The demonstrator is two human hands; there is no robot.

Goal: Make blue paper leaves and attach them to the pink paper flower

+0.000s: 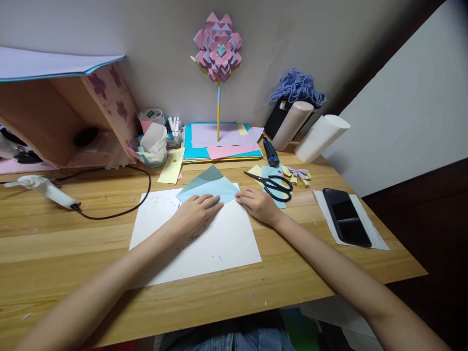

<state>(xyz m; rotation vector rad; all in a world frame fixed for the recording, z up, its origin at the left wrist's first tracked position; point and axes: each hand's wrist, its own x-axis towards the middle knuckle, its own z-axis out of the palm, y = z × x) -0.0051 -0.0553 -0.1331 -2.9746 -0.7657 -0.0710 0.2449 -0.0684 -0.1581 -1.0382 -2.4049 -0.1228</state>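
A light blue paper [210, 187], folded into a triangle-like shape, lies on a white sheet [204, 239] on the wooden desk [73, 243]. My left hand [195, 212] rests flat on the paper's near edge, fingers stretched toward the right. My right hand [258, 204] presses the paper's right corner with curled fingers. Neither hand lifts the paper.
Black scissors [274, 186] and small folded paper pieces [298, 174] lie right of the hands. A black phone [345, 216] rests on white paper. A glue gun [46, 189] with cord is left. Coloured paper stack [223, 141], a paper flower [218, 46], rolls and pens stand behind.
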